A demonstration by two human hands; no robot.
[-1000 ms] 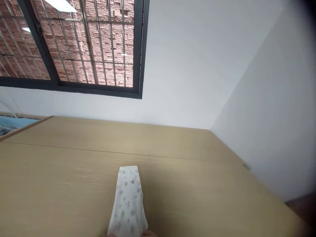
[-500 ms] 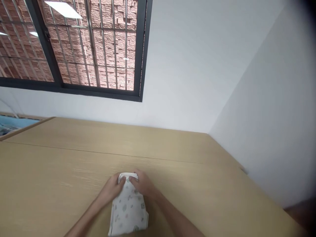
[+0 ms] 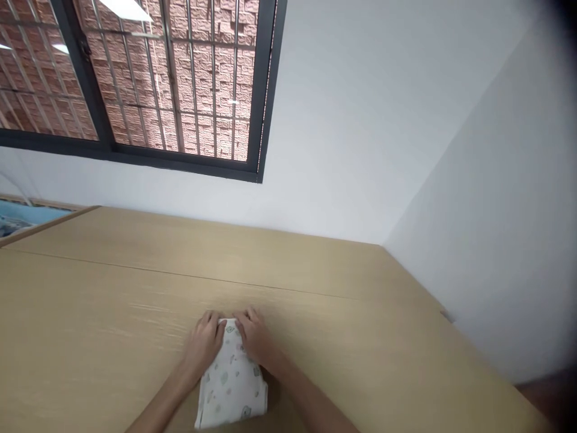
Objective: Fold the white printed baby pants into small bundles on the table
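A white folded cloth with small grey-green and brownish prints lies on the wooden tabletop, its narrower end away from me. My left hand is closed on the far left corner, thumb along the top of the cloth. At the far right corner, my right hand grips in the same way, its thumb pointing toward the left one. The fingertips of both hands rest at the far edge, and the parts under the cloth are hidden.
The light wooden tabletop has a seam across it and meets a white wall. A dark-framed barred window is at upper left. Beyond the table's left edge is a wood-rimmed area with light blue material.
Both hands have shifted slightly over the far end of the cloth, with fingers now lower against the tabletop. The cloth's far end looks flatter. The camera view has tilted a little.
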